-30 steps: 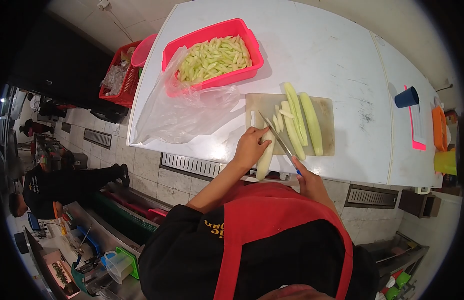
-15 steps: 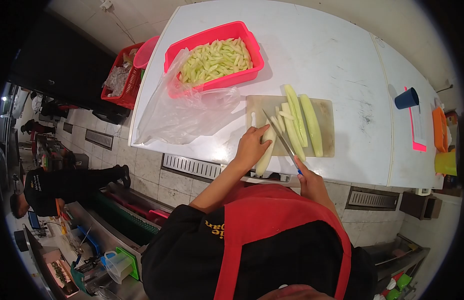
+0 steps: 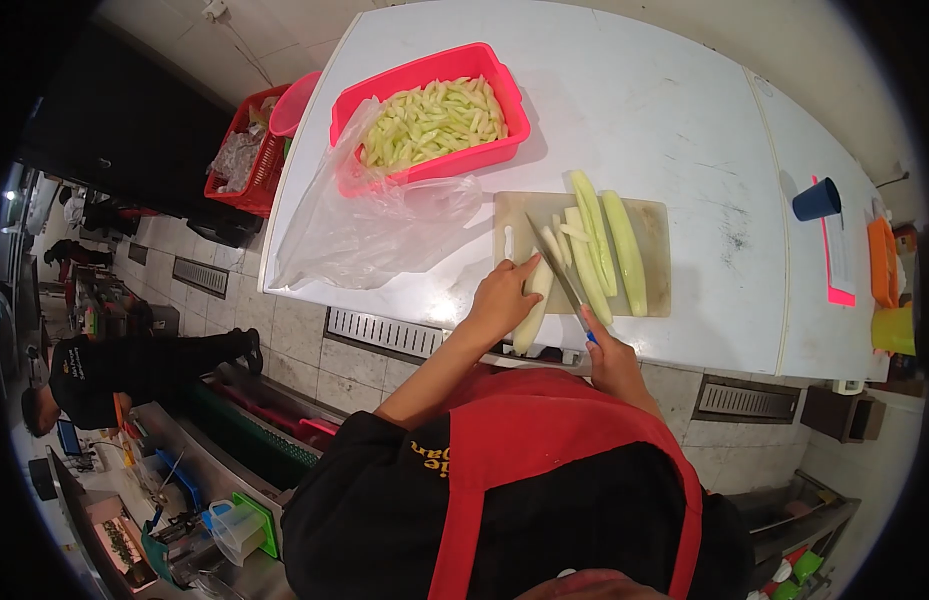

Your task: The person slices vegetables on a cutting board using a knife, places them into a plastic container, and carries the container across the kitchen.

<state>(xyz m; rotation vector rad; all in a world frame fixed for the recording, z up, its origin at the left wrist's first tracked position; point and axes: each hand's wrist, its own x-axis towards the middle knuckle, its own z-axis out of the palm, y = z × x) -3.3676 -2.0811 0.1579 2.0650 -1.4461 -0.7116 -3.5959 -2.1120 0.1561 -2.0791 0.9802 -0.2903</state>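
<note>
My left hand (image 3: pixel 504 297) holds a pale peeled vegetable (image 3: pixel 534 318) whose near end sticks out past the table edge. My right hand (image 3: pixel 611 358) is closed on the blue handle of a knife (image 3: pixel 565 271). The blade slants across the left part of the cutting board (image 3: pixel 649 235), beside the held vegetable. Small cut pieces (image 3: pixel 562 235) lie just right of the blade. Farther right on the board are long vegetable lengths, including a green one (image 3: pixel 625 252).
A pink tub (image 3: pixel 512 140) of cut pieces stands at the table's back left, with a clear plastic bag (image 3: pixel 374 235) against it. A blue cup (image 3: pixel 816 200) is at the right. Another person (image 3: pixel 114 378) is at a counter on the far left.
The knife and my right hand have shifted slightly left, and the blade lies closer to the held vegetable. My left hand has barely moved.
</note>
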